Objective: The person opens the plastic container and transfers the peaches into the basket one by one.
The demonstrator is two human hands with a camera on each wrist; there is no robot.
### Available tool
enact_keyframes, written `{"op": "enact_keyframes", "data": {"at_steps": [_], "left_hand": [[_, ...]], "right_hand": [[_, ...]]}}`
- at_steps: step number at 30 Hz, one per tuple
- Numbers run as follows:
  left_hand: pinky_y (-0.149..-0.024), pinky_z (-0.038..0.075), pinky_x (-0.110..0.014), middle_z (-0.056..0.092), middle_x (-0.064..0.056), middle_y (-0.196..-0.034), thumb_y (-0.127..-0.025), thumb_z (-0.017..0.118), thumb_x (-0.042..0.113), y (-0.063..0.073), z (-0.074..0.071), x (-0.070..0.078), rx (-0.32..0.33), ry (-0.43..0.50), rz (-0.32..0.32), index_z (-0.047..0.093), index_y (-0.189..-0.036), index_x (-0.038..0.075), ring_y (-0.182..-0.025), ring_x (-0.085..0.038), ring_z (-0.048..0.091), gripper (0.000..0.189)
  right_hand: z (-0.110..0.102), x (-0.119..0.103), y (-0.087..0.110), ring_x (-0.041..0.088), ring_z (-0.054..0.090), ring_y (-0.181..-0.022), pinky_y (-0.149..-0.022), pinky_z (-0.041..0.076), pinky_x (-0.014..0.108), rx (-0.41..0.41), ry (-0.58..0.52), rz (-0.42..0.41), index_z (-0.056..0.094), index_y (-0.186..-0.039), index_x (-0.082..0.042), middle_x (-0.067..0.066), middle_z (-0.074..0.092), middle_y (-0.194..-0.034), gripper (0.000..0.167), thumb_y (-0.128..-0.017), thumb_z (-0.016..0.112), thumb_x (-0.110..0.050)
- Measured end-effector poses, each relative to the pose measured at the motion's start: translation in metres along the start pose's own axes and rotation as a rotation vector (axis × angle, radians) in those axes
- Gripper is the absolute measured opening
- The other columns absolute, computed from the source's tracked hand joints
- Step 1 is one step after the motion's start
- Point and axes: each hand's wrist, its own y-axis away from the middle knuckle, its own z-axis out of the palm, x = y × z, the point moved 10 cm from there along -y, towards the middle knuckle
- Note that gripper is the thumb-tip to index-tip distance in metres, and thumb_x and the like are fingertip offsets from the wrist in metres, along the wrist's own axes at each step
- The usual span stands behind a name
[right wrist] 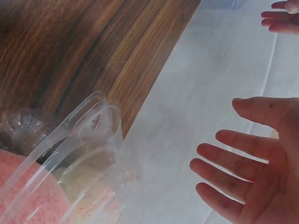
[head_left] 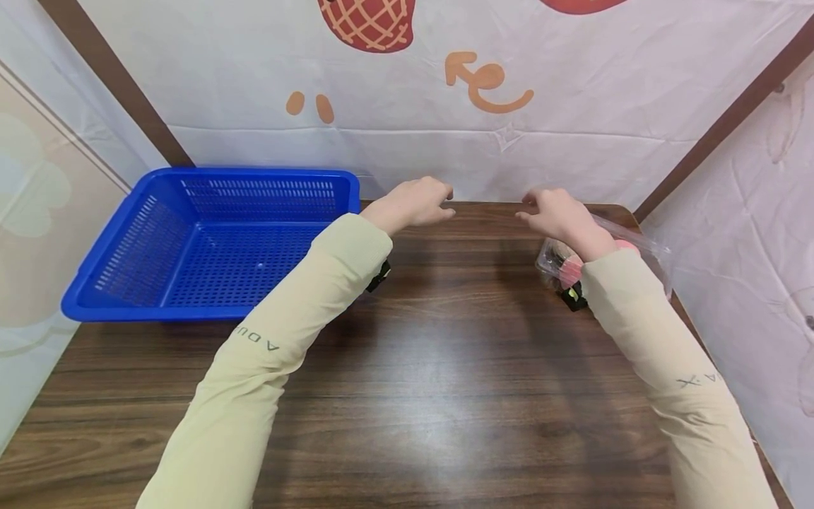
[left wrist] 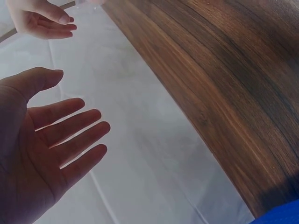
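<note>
My left hand (head_left: pixel 416 203) hovers over the far part of the table, just right of the blue basket, its fingers relaxed and spread and nothing in its grasp. Facing it, my right hand (head_left: pixel 557 218) is also raised with loose, parted fingers and holds nothing. Below and beside the right wrist sits a clear plastic container (head_left: pixel 548 267) with pink and pale round pieces inside; my forearm hides part of it. In the right wrist view, the container's transparent edge (right wrist: pixel 86 119) and a pink round piece (right wrist: pixel 28 186) show at lower left.
A blue perforated plastic basket (head_left: pixel 213 312) stands at the left of the brown wooden table (head_left: pixel 432 367). White printed cloth (head_left: pixel 413 155) hangs behind the table's far edge, with more cloth at both sides.
</note>
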Motion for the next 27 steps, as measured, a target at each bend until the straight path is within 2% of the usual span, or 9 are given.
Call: {"op": "enact_keyframes", "data": {"at_steps": [12, 27], "left_hand": [[-0.088, 0.043, -0.04, 0.054, -0.008, -0.123, -0.093, 0.044, 0.031, -0.003, -0.004, 0.005, 0.046, -0.001, -0.016, 0.05, -0.125, 0.007, -0.11, -0.023, 0.052, 0.041], [-0.084, 0.046, -0.038, 0.054, -0.006, -0.122, -0.094, 0.043, 0.032, -0.008, -0.002, 0.013, 0.057, 0.019, -0.026, 0.05, -0.125, 0.008, -0.105, -0.02, 0.054, 0.04]], "right_hand": [[-0.006, 0.008, 0.012, 0.041, 0.051, -0.107, -0.085, 0.04, 0.053, 0.046, -0.012, -0.015, 0.053, -0.118, 0.003, 0.026, 0.055, -0.117, 0.042, -0.089, 0.051, -0.028], [-0.019, 0.019, 0.031, 0.04, 0.053, -0.102, -0.078, 0.042, 0.056, 0.084, -0.029, 0.008, 0.053, -0.12, -0.001, 0.026, 0.057, -0.112, 0.043, -0.089, 0.05, -0.031]]}}
